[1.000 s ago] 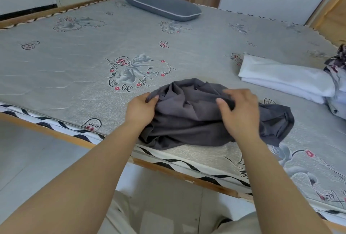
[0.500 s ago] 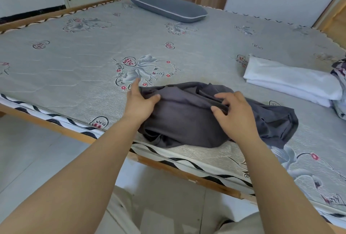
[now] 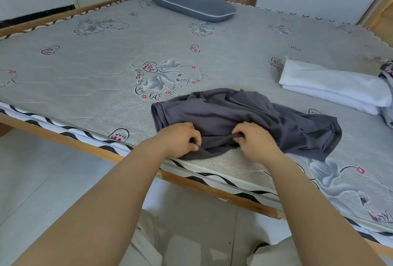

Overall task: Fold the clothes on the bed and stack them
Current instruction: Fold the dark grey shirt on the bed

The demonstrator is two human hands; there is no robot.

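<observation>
Head view. A crumpled dark grey garment [image 3: 244, 121] lies on the bed [image 3: 95, 87] close to its near edge, right of the swan-and-heart print. Both hands work at the garment's near hem. The left hand [image 3: 180, 140] sits at the hem's left end, its fingers [image 3: 194, 140] curled tightly inward with a fold of the grey cloth pinched between fingertips and thumb. The right hand [image 3: 255, 140] sits just beside it, a short stretch of hem spanning the gap; its fingers [image 3: 240, 132] are likewise curled and grasp a bunched ridge of the fabric. Neither hand is open, and both rest on the mattress surface. The far part of the garment is rumpled into ridges, and its right end spreads toward the foot of a second swan print. A folded white garment [image 3: 331, 87] lies well apart to the right, further back on the bed. A patterned cloth [image 3: 388, 95] touches it at the frame's right edge. A grey pillow [image 3: 191, 4] lies at the far side.
</observation>
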